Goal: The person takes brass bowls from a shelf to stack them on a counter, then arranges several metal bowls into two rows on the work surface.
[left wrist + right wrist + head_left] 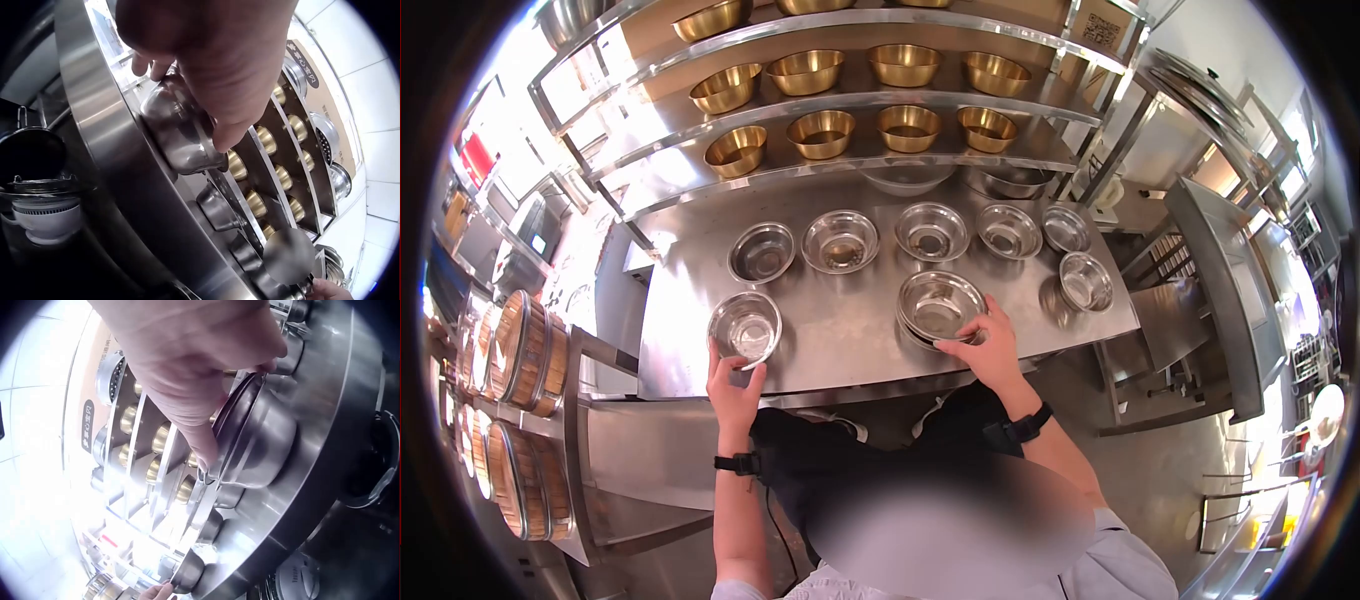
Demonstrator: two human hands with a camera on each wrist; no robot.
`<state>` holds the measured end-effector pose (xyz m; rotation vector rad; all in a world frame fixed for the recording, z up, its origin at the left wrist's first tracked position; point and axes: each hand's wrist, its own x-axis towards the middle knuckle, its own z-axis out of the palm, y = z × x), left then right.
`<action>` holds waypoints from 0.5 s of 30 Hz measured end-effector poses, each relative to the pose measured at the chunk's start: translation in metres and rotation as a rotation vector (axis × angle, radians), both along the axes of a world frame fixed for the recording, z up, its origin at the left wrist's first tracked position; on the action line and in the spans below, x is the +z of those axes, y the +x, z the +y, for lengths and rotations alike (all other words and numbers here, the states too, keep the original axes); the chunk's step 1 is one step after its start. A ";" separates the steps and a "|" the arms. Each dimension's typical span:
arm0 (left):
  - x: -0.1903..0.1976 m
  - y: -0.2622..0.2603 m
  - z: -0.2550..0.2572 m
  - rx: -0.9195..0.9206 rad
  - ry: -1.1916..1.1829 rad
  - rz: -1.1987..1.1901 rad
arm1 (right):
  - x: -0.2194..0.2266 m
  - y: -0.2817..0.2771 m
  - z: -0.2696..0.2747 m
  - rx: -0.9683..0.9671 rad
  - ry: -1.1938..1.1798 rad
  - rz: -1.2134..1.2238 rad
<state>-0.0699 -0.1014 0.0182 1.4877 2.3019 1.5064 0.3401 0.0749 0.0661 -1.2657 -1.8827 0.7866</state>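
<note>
On a steel counter (850, 330) stand several steel bowls. My left hand (738, 366) pinches the near rim of a single small steel bowl (745, 326) at the counter's front left; in the left wrist view the thumb and fingers of the left hand (187, 62) curl over that steel bowl (181, 134). My right hand (972, 338) grips the near rim of the top bowl of a stack of steel bowls (938, 304) at the front middle. The right wrist view shows the right hand (206, 394) with its thumb on the upper rim of the stack of steel bowls (256, 444).
A row of steel bowls (840, 241) runs along the back of the counter, and one more (1086, 281) sits at the right. Shelves above hold brass bowls (822, 133). Bamboo steamers (525, 350) are stacked at the left. A steel cart (1210, 260) stands at the right.
</note>
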 end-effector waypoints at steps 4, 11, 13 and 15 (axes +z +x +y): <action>0.015 0.015 0.000 0.060 -0.046 0.099 | 0.003 0.001 0.004 0.014 -0.023 0.095; 0.047 0.090 0.016 -0.246 0.042 0.095 | 0.009 0.000 0.004 0.006 -0.081 0.117; 0.054 0.116 0.028 -0.376 -0.038 0.044 | 0.004 -0.001 0.007 -0.011 -0.043 0.102; 0.061 0.140 0.045 -0.493 -0.089 0.018 | 0.006 -0.002 0.010 -0.012 -0.056 0.126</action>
